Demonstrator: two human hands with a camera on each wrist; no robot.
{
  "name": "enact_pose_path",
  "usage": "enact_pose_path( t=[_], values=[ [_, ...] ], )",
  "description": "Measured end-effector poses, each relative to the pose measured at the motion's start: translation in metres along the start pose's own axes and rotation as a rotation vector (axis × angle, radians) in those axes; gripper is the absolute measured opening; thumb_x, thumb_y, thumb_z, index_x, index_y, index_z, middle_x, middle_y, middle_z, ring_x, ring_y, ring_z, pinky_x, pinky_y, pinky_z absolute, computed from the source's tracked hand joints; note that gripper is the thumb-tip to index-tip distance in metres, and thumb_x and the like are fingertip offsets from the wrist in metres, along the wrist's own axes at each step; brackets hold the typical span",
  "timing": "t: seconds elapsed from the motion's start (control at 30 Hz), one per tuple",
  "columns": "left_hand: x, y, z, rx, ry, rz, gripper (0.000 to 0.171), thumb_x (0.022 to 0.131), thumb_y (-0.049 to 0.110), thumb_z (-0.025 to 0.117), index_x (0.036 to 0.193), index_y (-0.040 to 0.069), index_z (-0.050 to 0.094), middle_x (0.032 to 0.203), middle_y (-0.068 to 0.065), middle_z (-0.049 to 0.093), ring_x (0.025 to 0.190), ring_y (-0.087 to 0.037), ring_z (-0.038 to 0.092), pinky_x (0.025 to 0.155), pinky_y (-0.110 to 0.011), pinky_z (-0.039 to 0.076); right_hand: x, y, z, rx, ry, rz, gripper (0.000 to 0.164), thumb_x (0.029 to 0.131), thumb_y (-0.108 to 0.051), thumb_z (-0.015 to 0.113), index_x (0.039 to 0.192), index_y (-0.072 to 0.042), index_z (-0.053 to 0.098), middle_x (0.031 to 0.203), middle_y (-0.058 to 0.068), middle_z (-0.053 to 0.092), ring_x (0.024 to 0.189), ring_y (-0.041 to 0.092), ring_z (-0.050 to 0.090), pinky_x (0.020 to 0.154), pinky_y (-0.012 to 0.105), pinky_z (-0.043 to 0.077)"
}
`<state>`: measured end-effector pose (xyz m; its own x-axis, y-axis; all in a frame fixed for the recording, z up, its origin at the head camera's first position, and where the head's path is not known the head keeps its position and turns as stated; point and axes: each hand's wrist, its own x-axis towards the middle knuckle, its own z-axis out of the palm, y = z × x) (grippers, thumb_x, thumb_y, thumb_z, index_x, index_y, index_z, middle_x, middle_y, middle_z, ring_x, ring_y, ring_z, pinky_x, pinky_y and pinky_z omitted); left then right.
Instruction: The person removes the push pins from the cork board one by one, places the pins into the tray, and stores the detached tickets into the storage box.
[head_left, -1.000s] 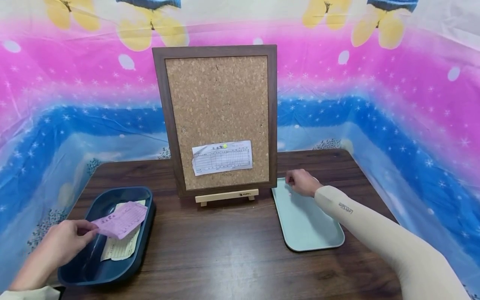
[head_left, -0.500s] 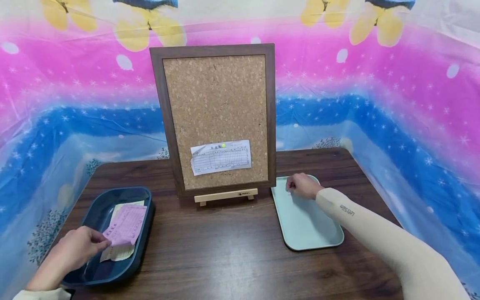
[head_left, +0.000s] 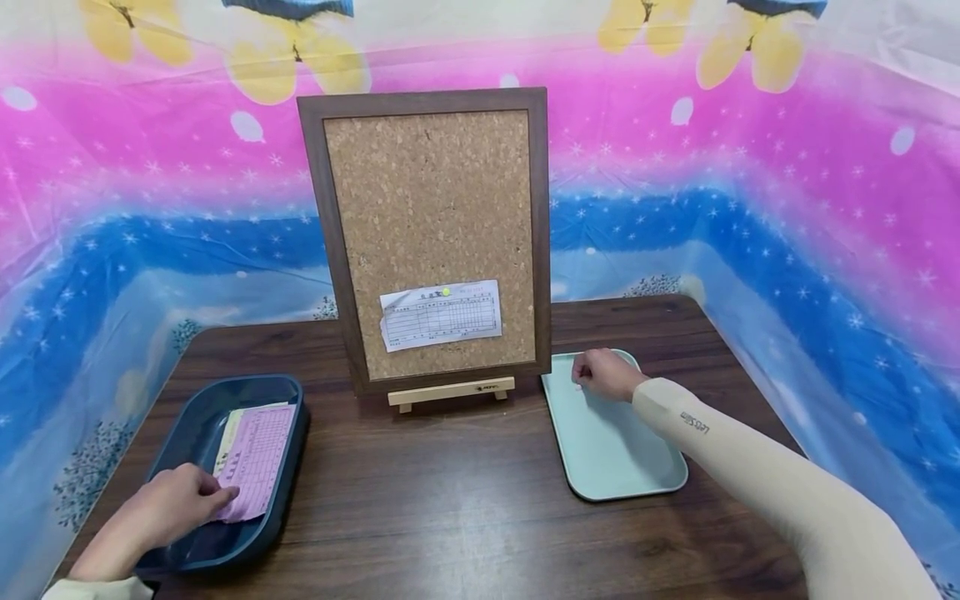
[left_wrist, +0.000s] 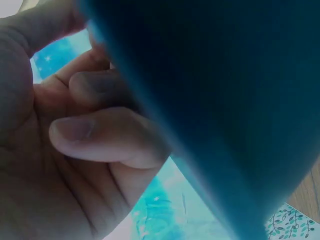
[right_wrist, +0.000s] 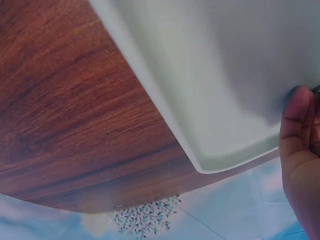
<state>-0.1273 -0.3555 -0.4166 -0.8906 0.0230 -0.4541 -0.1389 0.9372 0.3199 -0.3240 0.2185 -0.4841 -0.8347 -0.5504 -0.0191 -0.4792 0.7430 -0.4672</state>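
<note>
My left hand [head_left: 171, 504] reaches into the dark blue bin [head_left: 294, 442] and pinches the near left edge of a pink printed slip [head_left: 258, 454]. The slip lies over a pale yellow slip [head_left: 229, 427], of which a strip shows. In the left wrist view the wall of the bin [left_wrist: 225, 100] hides the fingertips. On the right, my right hand [head_left: 609, 373] has its fingers bent down to the far left part of a mint green tray [head_left: 622, 454]. A tiny pale thing shows at its fingertips; I cannot tell whether they grip it.
A framed cork board [head_left: 435, 200] stands between bin and tray on a small wooden easel [head_left: 452, 392]. A white form [head_left: 442, 321] hangs low on it under a yellow-green pushpin [head_left: 446, 292]. Patterned cloth surrounds the brown table [head_left: 450, 500].
The left hand has lowered and moved right, bringing the pink slip flat over the yellow one. The right hand has shifted slightly toward me on the tray.
</note>
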Motion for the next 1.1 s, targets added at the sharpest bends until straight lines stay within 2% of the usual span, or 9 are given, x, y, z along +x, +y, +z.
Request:
enact_pose_path(
  t=[0.07, 0.2, 0.37, 0.47, 0.57, 0.67, 0.77, 0.93, 1.1],
  values=[
    [-0.001, 0.001, -0.001, -0.01, 0.015, 0.001, 0.033, 0.095, 0.031, 0.056, 0.072, 0.011, 0.068, 0.053, 0.003, 0.043, 0.049, -0.013, 0.038, 0.051, -0.03, 0.031, 0.0, 0.0, -0.001, -0.007, -0.001, -0.007, 0.017, 0.087, 0.005, 0.055, 0.08, -0.009, 0.064, 0.075, -0.003, 0.058, 0.064, 0.012, 0.049, 0.062, 0.031, 0.042],
    [-0.003, 0.005, -0.005, -0.035, 0.054, 0.019, 0.035, 0.097, 0.031, 0.052, 0.072, 0.011, 0.066, 0.053, 0.003, 0.038, 0.048, -0.013, 0.036, 0.05, -0.032, 0.031, -0.002, -0.001, -0.004, -0.042, -0.005, -0.025, 0.014, 0.087, 0.002, 0.06, 0.081, -0.009, 0.066, 0.077, -0.003, 0.06, 0.066, 0.012, 0.051, 0.064, 0.032, 0.044],
    [-0.005, 0.015, -0.011, -0.045, 0.154, 0.056, 0.033, 0.098, 0.03, 0.051, 0.09, 0.004, 0.069, 0.055, 0.0, 0.045, 0.049, -0.016, 0.042, 0.05, -0.033, 0.034, -0.003, -0.007, -0.013, -0.066, 0.007, 0.021, 0.005, 0.088, -0.005, 0.064, 0.086, -0.008, 0.068, 0.081, -0.001, 0.06, 0.069, 0.013, 0.053, 0.063, 0.033, 0.045],
    [-0.005, 0.022, -0.014, -0.055, 0.217, 0.063, 0.035, 0.097, 0.028, 0.051, 0.101, -0.002, 0.067, 0.059, -0.001, 0.052, 0.05, -0.017, 0.045, 0.049, -0.034, 0.036, -0.003, -0.015, -0.016, -0.115, 0.061, 0.068, 0.009, 0.091, -0.01, 0.059, 0.089, -0.009, 0.068, 0.083, -0.001, 0.057, 0.072, 0.013, 0.053, 0.063, 0.031, 0.045],
    [-0.005, 0.028, -0.017, -0.064, 0.274, 0.067, 0.036, 0.097, 0.027, 0.052, 0.108, -0.005, 0.065, 0.068, -0.003, 0.059, 0.054, -0.017, 0.049, 0.05, -0.034, 0.04, -0.003, -0.026, -0.019, -0.177, 0.15, 0.082, 0.01, 0.092, -0.012, 0.057, 0.087, -0.01, 0.066, 0.082, -0.001, 0.055, 0.072, 0.013, 0.052, 0.063, 0.032, 0.045],
    [-0.004, 0.034, -0.019, -0.069, 0.335, 0.094, 0.034, 0.095, 0.024, 0.054, 0.109, -0.005, 0.063, 0.076, -0.003, 0.063, 0.058, -0.015, 0.053, 0.052, -0.034, 0.044, -0.005, -0.038, -0.021, -0.195, 0.247, 0.053, 0.008, 0.09, -0.011, 0.057, 0.085, -0.01, 0.064, 0.081, 0.0, 0.054, 0.071, 0.016, 0.052, 0.063, 0.034, 0.045],
    [-0.003, 0.038, -0.018, -0.068, 0.395, 0.133, 0.029, 0.094, 0.021, 0.055, 0.106, -0.005, 0.064, 0.078, -0.004, 0.063, 0.058, -0.015, 0.053, 0.051, -0.033, 0.045, -0.006, -0.046, -0.023, -0.178, 0.305, 0.003, 0.006, 0.089, -0.011, 0.058, 0.086, -0.011, 0.063, 0.083, 0.0, 0.054, 0.073, 0.016, 0.053, 0.067, 0.036, 0.045],
    [0.001, 0.051, -0.016, -0.076, 0.478, 0.186, 0.026, 0.093, 0.018, 0.056, 0.104, -0.004, 0.063, 0.082, -0.007, 0.063, 0.062, -0.017, 0.054, 0.051, -0.033, 0.044, -0.008, -0.053, -0.026, -0.122, 0.326, -0.061, 0.005, 0.09, -0.012, 0.059, 0.095, -0.013, 0.062, 0.09, -0.002, 0.055, 0.081, 0.014, 0.054, 0.073, 0.035, 0.047],
    [0.007, 0.069, -0.016, -0.105, 0.534, 0.245, 0.023, 0.093, 0.019, 0.058, 0.105, -0.001, 0.063, 0.087, -0.008, 0.063, 0.073, -0.022, 0.057, 0.059, -0.039, 0.047, -0.006, -0.058, -0.029, -0.111, 0.374, -0.139, 0.006, 0.089, -0.011, 0.062, 0.093, -0.015, 0.062, 0.092, -0.004, 0.054, 0.083, 0.014, 0.055, 0.074, 0.033, 0.048]
  ],
)
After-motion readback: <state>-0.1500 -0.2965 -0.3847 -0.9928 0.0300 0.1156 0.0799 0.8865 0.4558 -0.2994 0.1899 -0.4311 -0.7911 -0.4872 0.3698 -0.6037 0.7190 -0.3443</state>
